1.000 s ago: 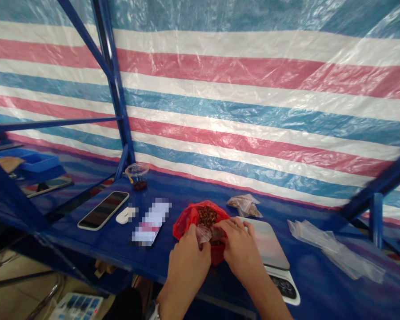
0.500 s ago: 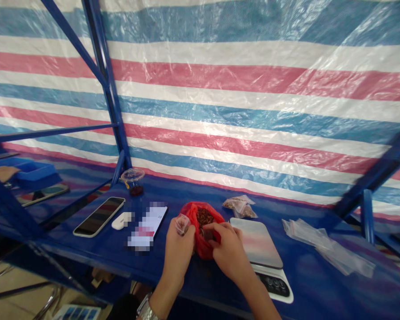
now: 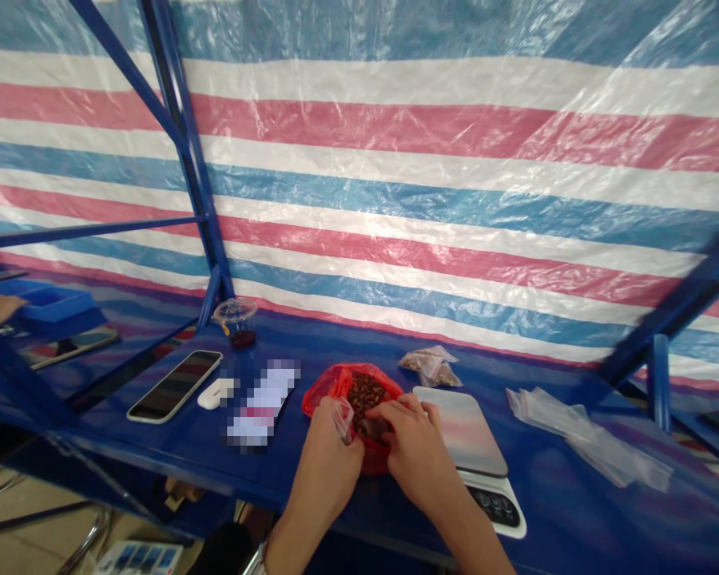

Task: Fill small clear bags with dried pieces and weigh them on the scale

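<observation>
"On the blue table [image 3: 311, 342], what does the left hand [image 3: 328, 461] hold?"
"A small clear bag [image 3: 343, 418], right by the red bag [image 3: 323, 387]."
"And the right hand [image 3: 416, 443]?"
"Its fingers dip into the red bag, at the brown bits [image 3: 367, 390]. I can't tell if they pinch any."
"What sits next to the red bag?"
"The scale [image 3: 467, 431], on the right side."

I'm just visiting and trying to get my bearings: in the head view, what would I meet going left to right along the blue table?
Dark-screened phone → bright-screened phone → red bag holding small brown pieces → white scale → flat transparent bags.
</observation>
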A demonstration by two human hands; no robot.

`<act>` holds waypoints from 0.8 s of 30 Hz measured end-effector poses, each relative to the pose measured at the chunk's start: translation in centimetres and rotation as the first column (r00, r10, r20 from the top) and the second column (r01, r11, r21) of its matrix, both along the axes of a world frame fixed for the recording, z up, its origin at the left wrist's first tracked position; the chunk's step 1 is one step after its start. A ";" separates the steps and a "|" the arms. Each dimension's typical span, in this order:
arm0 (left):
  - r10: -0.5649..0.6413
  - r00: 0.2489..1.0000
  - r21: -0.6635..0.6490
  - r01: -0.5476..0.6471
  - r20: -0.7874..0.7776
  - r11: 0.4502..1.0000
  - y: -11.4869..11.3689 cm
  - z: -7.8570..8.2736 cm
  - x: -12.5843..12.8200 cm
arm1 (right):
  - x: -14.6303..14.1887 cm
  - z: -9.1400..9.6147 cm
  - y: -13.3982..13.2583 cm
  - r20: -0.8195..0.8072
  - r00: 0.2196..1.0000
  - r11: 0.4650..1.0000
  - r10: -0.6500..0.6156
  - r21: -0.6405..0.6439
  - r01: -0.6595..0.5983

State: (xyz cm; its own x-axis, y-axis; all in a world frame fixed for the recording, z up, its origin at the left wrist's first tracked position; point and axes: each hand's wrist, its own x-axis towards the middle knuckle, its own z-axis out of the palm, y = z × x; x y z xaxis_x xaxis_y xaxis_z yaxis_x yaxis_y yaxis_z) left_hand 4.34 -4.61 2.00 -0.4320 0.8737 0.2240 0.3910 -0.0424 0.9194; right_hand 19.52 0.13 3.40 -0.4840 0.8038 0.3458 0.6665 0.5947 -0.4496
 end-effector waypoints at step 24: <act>-0.027 0.962 -0.045 0.016 -0.270 0.999 0.0 1.6 -0.6 | -0.6 2.4 0.3 -0.605 0.795 0.932 -0.037 -0.308 -0.190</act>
